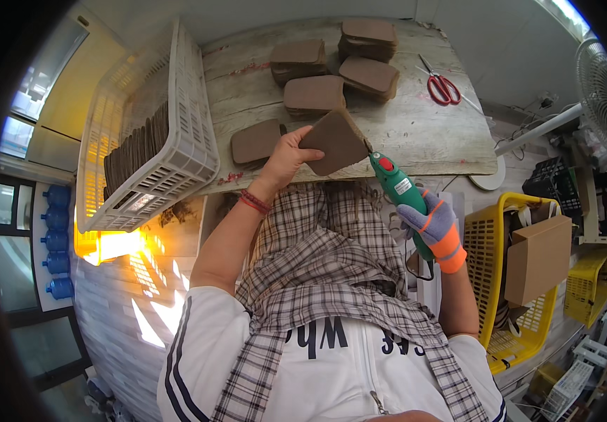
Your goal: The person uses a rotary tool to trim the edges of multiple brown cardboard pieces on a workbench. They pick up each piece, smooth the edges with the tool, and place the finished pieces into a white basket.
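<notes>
My left hand (291, 156), bare with a red string bracelet, pinches a flat brown pad (336, 143) with rounded corners over the table's near edge. In a grey and orange glove, my right hand (433, 224) is wrapped round a green handheld power tool (392, 177) with a red switch and a cord. Its narrow tip meets the pad's right edge, where the exact contact is too small to make out. Similar pads lie beyond in stacks, among them a near stack (314, 95) and a far right stack (367, 39). Left of the held pad lies a low stack (255, 143).
Red-handled scissors (443, 89) lie at the right of the worn wooden table (430, 144). A white plastic crate (194, 133) at the left holds a row of brown pads. On my right stand a yellow basket (481, 264) with a cardboard box (539, 260), and a fan (604, 84).
</notes>
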The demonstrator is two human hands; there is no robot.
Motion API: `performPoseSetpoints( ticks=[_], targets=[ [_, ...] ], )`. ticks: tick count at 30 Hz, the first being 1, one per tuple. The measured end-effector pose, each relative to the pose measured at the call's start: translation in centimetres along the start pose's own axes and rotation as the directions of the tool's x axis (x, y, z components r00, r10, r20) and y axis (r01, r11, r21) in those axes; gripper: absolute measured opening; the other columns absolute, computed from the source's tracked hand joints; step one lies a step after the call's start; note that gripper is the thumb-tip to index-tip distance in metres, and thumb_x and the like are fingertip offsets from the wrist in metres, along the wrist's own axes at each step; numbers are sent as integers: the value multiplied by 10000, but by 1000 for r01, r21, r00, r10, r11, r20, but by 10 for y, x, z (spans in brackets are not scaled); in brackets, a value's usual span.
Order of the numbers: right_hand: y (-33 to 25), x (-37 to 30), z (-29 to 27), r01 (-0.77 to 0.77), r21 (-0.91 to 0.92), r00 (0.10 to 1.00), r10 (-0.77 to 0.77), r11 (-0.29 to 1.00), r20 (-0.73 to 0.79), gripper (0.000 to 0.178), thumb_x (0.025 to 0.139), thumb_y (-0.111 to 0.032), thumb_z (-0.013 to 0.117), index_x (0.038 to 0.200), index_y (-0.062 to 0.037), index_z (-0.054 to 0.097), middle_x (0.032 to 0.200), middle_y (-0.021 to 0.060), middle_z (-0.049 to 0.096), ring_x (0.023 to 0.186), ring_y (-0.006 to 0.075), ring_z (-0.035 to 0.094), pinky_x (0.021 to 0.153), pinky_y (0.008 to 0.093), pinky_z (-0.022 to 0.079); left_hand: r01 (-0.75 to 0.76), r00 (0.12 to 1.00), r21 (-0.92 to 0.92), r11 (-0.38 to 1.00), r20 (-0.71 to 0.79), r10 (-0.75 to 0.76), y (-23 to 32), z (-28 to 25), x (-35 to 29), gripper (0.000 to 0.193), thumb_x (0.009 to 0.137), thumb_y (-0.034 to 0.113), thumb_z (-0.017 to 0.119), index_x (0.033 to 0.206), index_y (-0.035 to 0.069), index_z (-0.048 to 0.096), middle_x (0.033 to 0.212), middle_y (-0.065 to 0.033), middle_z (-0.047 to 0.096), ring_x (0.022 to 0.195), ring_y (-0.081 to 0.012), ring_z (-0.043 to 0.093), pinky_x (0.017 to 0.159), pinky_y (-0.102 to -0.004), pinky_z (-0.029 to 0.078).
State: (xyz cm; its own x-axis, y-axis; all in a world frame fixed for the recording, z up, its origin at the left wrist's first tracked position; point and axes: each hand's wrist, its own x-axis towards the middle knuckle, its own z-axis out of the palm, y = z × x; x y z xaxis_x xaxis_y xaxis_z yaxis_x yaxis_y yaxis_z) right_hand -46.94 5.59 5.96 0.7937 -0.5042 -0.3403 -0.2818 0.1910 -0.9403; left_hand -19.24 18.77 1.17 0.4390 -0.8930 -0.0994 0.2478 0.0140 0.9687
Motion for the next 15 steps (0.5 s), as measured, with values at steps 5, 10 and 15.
performPoseSetpoints(
  ticks=[5,10,15],
  targets=[
    [16,6,7,54,-44,998,-55,998,-22,426,792,-215,726,1108,12,554,699,-4,576,546,39,507,473,190,428,82,996,93,992,35,-85,2,0,-5,454,735,-76,617,1182,-15,564,1046,-33,635,918,-104,582,843,-242,461],
    [17,11,13,8,-62,999,-10,998,-44,426,795,-221,722,1110,10,553,689,-9,565,540,38,499,463,193,425,199,976,67,978,72,-204,-12,4,-11,487,737,-73,615,1216,-19,539,1077,-38,623,934,-106,577,848,-243,461],
    [8,12,18,-34,28,999,35,999,-38,387,803,-206,712,1084,9,556,664,-8,548,516,51,499,450,201,425,228,972,112,967,34,-233,-15,3,-14,431,744,-67,617,1167,-23,549,1069,-42,613,931,-102,572,821,-239,467]
  ],
)
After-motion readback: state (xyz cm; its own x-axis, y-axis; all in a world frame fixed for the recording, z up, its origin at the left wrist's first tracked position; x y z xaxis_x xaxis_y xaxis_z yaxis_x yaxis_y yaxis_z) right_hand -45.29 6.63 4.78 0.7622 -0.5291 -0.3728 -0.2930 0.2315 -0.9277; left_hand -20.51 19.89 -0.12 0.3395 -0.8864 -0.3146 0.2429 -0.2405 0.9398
